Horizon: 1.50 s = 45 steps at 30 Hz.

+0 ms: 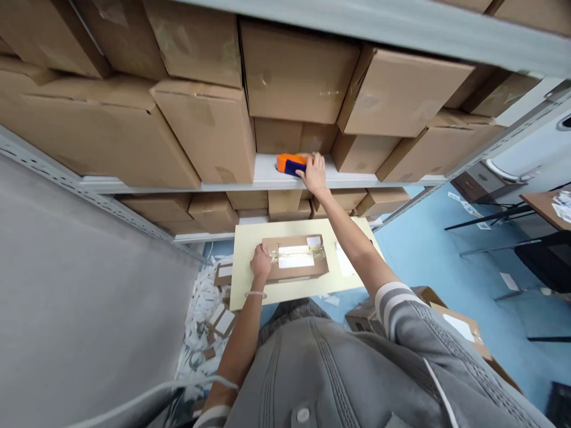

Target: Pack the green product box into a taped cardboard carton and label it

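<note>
A flat brown cardboard parcel [297,258] with white labels and a strip of clear tape lies on a small pale table [250,238]. My left hand [260,261] rests closed on the parcel's left end, fingers curled over its edge. My right hand [314,172] is stretched up to the grey shelf [267,175], fingers bent over an orange and blue tool [289,163] that looks like a tape dispenser lying there.
Large cardboard boxes [205,125] fill the metal shelving above and below. Small boxes and white paper scraps [203,309] litter the blue floor on the left. An open box [459,327] sits by my right side. A grey wall stands left; a desk and chair stand right.
</note>
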Each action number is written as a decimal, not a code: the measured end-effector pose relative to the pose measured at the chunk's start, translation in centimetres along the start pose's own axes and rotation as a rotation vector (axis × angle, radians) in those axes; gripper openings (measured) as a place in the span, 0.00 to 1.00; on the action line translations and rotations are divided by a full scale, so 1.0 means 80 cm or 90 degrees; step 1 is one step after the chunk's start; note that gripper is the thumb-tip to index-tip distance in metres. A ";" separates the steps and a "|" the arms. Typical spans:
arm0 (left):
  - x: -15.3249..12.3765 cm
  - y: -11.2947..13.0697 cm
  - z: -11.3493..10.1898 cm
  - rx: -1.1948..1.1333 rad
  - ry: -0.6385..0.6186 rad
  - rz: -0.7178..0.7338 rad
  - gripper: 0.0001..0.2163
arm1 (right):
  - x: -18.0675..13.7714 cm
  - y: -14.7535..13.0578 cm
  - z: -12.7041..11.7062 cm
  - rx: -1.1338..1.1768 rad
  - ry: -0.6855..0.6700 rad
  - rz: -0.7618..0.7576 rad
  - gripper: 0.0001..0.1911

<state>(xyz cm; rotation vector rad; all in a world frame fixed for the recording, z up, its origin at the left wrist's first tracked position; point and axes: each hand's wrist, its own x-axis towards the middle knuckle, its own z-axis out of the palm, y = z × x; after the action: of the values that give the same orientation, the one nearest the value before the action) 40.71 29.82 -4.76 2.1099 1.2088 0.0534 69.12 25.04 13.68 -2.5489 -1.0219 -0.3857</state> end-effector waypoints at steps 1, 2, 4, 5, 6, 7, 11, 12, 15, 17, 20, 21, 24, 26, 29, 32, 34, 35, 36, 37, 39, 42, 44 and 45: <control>0.000 -0.001 0.001 0.004 -0.001 -0.001 0.20 | -0.021 -0.003 0.003 0.017 0.023 -0.015 0.38; 0.000 -0.002 0.003 0.006 -0.003 -0.001 0.20 | -0.050 -0.008 0.007 0.033 0.034 -0.034 0.39; 0.001 -0.004 0.007 0.007 -0.006 0.001 0.20 | -0.127 -0.023 0.018 0.043 -0.001 -0.069 0.39; 0.001 -0.004 0.009 0.007 -0.004 0.003 0.21 | -0.173 -0.032 0.025 0.046 -0.040 -0.088 0.39; 0.002 -0.005 0.011 0.005 -0.001 0.004 0.21 | -0.219 -0.041 0.032 0.050 -0.090 -0.112 0.38; 0.003 -0.005 0.013 0.004 0.003 0.005 0.21 | -0.264 -0.049 0.041 0.055 -0.144 -0.131 0.38; 0.004 -0.004 0.016 0.004 0.016 0.006 0.22 | -0.387 -0.067 0.080 0.063 -0.273 -0.130 0.36; 0.004 -0.004 0.017 0.004 0.017 0.007 0.22 | -0.399 -0.068 0.089 0.060 -0.280 -0.124 0.36; 0.003 -0.004 0.016 0.005 0.018 0.005 0.22 | -0.409 -0.072 0.106 0.054 -0.283 -0.106 0.36; 0.003 -0.004 0.016 0.007 0.016 0.003 0.22 | -0.405 -0.073 0.109 0.056 -0.285 -0.093 0.35; 0.001 -0.003 0.015 0.008 0.012 0.003 0.21 | -0.401 -0.068 0.108 0.063 -0.294 -0.079 0.33; 0.000 -0.003 0.015 0.007 0.011 0.003 0.21 | -0.402 -0.061 0.106 0.064 -0.296 -0.072 0.33; -0.002 -0.002 0.014 0.006 0.012 0.002 0.20 | -0.409 -0.028 0.093 0.053 -0.287 -0.015 0.32; -0.003 -0.002 0.015 0.003 0.017 -0.001 0.20 | -0.416 0.000 0.081 0.036 -0.271 0.032 0.32; -0.004 -0.002 0.016 -0.002 0.020 -0.006 0.20 | -0.425 0.034 0.070 0.016 -0.256 0.054 0.32; -0.004 0.000 0.017 -0.011 0.015 -0.010 0.20 | -0.429 0.044 0.070 0.012 -0.256 0.057 0.32; -0.003 0.000 0.018 -0.019 0.012 -0.010 0.20 | -0.429 0.043 0.074 0.012 -0.253 0.071 0.32; -0.003 0.001 0.018 -0.024 0.010 -0.009 0.20 | -0.430 0.041 0.077 0.012 -0.251 0.078 0.32; -0.002 0.000 0.018 -0.029 0.007 -0.008 0.21 | -0.430 0.040 0.079 0.014 -0.250 0.083 0.32; -0.002 -0.001 0.018 -0.036 0.004 -0.006 0.21 | -0.430 0.039 0.081 0.016 -0.249 0.086 0.32; 0.000 -0.004 0.017 -0.047 -0.004 0.001 0.21 | -0.431 0.038 0.083 0.022 -0.246 0.092 0.32; 0.002 -0.015 0.016 -0.120 -0.030 0.047 0.22 | -0.432 0.035 0.087 0.031 -0.227 0.115 0.34; 0.002 -0.023 0.016 -0.220 -0.066 0.085 0.26 | -0.432 0.033 0.089 0.035 -0.207 0.138 0.35; 0.001 -0.027 0.017 -0.271 -0.085 0.097 0.27 | -0.433 0.032 0.090 0.038 -0.197 0.147 0.35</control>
<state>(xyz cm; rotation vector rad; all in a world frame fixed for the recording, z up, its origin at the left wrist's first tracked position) 39.63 29.84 -7.07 1.7946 0.8681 0.2156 47.48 5.51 -6.53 -2.6862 -0.8087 0.1043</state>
